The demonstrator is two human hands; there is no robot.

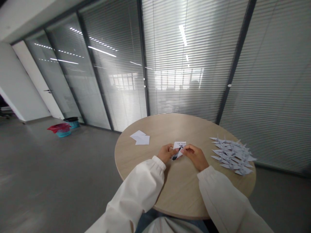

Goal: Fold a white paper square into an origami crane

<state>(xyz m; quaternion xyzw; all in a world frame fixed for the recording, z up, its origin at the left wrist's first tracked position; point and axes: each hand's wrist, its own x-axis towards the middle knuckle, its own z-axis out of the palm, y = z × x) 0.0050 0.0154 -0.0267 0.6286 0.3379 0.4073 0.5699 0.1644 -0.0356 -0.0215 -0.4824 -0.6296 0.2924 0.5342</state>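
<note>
A small sheet of printed paper [179, 143], white with dark marks, is between my two hands just above the middle of the round table [177, 194]. One of its corners is folded over. My left hand [167, 152] grips the paper's left side, thumb on top. My right hand [195, 156] pinches the folded flap on the right between thumb and fingertips. To the right lies a cluster of folded white paper cranes [232, 155], set close together in rows. A few white paper squares [143, 140] overlap each other on the table's left side.
A glass partition with blinds [182, 58] runs behind the table. On the floor to the left stand a blue bin with a red liner [62, 130] and another with a black liner [72, 122]. A white door [39, 77] is farther left.
</note>
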